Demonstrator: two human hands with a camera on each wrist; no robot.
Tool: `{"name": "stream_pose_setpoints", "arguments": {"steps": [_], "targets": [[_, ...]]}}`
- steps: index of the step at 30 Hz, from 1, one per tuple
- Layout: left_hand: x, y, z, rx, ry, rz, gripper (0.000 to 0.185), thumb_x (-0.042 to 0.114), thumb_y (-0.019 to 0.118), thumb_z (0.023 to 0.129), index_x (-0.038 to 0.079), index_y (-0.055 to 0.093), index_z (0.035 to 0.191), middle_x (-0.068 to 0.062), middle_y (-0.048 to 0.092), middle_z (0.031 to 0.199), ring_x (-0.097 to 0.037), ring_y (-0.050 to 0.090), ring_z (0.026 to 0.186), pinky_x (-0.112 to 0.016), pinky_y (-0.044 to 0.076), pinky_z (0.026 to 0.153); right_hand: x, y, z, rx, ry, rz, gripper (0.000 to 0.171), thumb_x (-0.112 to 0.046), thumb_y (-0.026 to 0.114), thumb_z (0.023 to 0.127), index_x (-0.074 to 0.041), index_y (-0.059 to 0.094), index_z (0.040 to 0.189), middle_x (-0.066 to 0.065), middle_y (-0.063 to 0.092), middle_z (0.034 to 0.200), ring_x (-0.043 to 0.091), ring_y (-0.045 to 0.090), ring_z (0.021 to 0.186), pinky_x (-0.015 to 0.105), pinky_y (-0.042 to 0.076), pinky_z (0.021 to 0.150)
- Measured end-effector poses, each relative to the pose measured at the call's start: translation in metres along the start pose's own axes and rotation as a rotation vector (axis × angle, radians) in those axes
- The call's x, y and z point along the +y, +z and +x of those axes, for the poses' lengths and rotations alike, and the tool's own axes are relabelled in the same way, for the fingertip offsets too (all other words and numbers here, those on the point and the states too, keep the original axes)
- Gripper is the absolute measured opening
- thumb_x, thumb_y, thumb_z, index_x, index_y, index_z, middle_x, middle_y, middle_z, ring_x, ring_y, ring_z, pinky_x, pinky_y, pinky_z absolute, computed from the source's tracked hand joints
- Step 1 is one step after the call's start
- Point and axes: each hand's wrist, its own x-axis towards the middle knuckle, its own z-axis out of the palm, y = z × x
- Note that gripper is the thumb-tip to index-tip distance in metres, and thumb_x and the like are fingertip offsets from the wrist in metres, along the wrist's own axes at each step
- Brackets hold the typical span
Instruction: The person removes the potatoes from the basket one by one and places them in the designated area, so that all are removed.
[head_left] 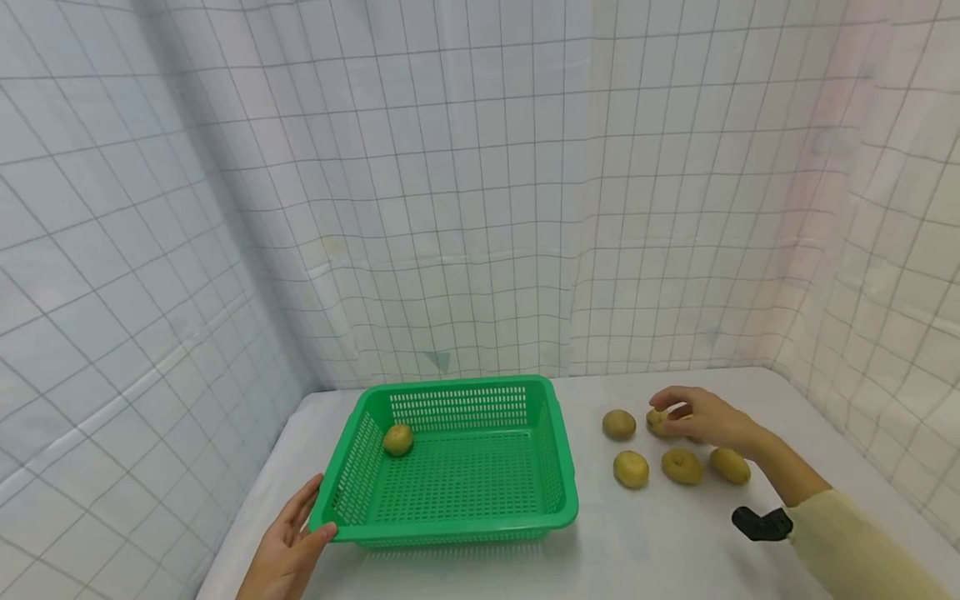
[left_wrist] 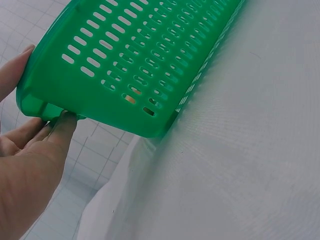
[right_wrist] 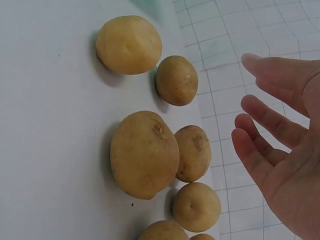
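Observation:
A green slotted basket (head_left: 558, 500) stands mid-table with one potato (head_left: 397, 439) in its far left corner. My left hand (head_left: 303, 521) lies against the basket's near left corner (left_wrist: 45, 105), thumb on the rim and straight fingers (left_wrist: 62, 127) beside it. To the right of the basket lie several loose potatoes (head_left: 631, 469). My right hand (head_left: 686, 412) hovers over the farthest ones, fingers relaxed and holding nothing. In the right wrist view the spread fingers (right_wrist: 262, 117) hang clear of a large potato (right_wrist: 144, 154) and smaller ones (right_wrist: 176, 80).
The white table (head_left: 660, 550) is walled by gridded white cloth (head_left: 480, 208) at the back and on both sides. The table's left edge (left_wrist: 117, 175) runs close to the basket. A black wrist camera (head_left: 761, 523) sits on my right forearm.

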Motion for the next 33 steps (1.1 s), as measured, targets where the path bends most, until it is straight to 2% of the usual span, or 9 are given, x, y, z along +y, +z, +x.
{"name": "stream_pose_setpoints", "arguments": {"steps": [6,11,17,20,22,25,29,33], "targets": [[-0.002,0.001,0.003,0.009,-0.006,0.002,0.082,0.003,0.058,0.105,-0.001,0.001,0.164,-0.024,-0.003,0.167,0.011,0.05,0.121,-0.02,0.049,0.1,-0.008,0.005,0.008,-0.016,-0.04,-0.014,0.035,-0.018,0.074,0.098,-0.005,0.065,0.129,0.013,0.062,0.129,0.033,0.061,0.115,0.04,0.055,0.089],[-0.006,0.001,0.003,0.039,-0.024,0.0,0.082,0.002,0.06,0.104,-0.001,0.004,0.164,-0.013,0.01,0.162,0.012,0.05,0.119,-0.02,0.049,0.098,-0.012,0.012,0.016,-0.016,-0.048,0.013,0.034,-0.017,0.076,0.097,-0.006,0.066,0.127,0.013,0.061,0.13,0.035,0.061,0.116,0.04,0.055,0.091],[-0.007,-0.001,0.003,0.041,0.013,-0.01,0.081,0.0,0.059,0.103,-0.003,0.004,0.162,-0.007,0.017,0.155,0.01,0.051,0.12,-0.02,0.05,0.097,-0.023,0.025,0.032,0.004,-0.026,0.0,0.029,-0.014,0.074,0.097,-0.011,0.068,0.125,0.009,0.063,0.129,0.032,0.061,0.117,0.044,0.056,0.09],[-0.007,-0.001,0.003,0.034,0.011,-0.008,0.081,0.0,0.059,0.103,-0.002,0.005,0.162,-0.009,0.015,0.157,0.011,0.05,0.12,-0.02,0.05,0.098,-0.032,0.03,0.04,-0.001,-0.051,-0.033,0.028,-0.014,0.073,0.098,-0.011,0.068,0.126,0.008,0.064,0.128,0.032,0.061,0.117,0.046,0.056,0.09],[-0.006,-0.002,0.003,0.021,0.009,-0.001,0.082,0.001,0.059,0.104,-0.002,0.003,0.163,-0.015,0.011,0.161,0.011,0.05,0.12,-0.02,0.049,0.098,-0.039,0.033,0.044,-0.008,-0.066,-0.035,0.029,-0.017,0.073,0.099,-0.011,0.067,0.127,0.007,0.064,0.128,0.033,0.061,0.118,0.048,0.056,0.091],[-0.003,-0.003,0.003,0.004,0.01,0.006,0.081,0.002,0.058,0.105,-0.002,0.001,0.163,-0.023,0.002,0.165,0.012,0.048,0.121,-0.019,0.049,0.098,-0.049,0.038,0.051,-0.017,-0.069,-0.007,0.033,-0.021,0.074,0.098,-0.011,0.067,0.129,0.006,0.064,0.128,0.035,0.059,0.121,0.047,0.055,0.094],[-0.002,-0.004,0.003,0.001,-0.005,0.012,0.081,0.003,0.057,0.106,-0.002,0.0,0.164,-0.025,-0.003,0.167,0.013,0.047,0.121,-0.018,0.048,0.098,-0.06,0.045,0.063,-0.026,-0.064,0.008,0.033,-0.026,0.076,0.097,-0.014,0.068,0.127,0.002,0.064,0.127,0.031,0.06,0.121,0.044,0.055,0.096],[-0.002,-0.002,0.002,-0.011,-0.011,0.004,0.081,0.003,0.056,0.106,-0.001,0.0,0.164,-0.024,-0.004,0.167,0.013,0.048,0.121,-0.018,0.048,0.099,-0.072,0.051,0.073,-0.045,-0.142,-0.039,0.031,-0.022,0.074,0.098,-0.009,0.068,0.126,0.005,0.066,0.126,0.031,0.063,0.116,0.044,0.056,0.095]]}}
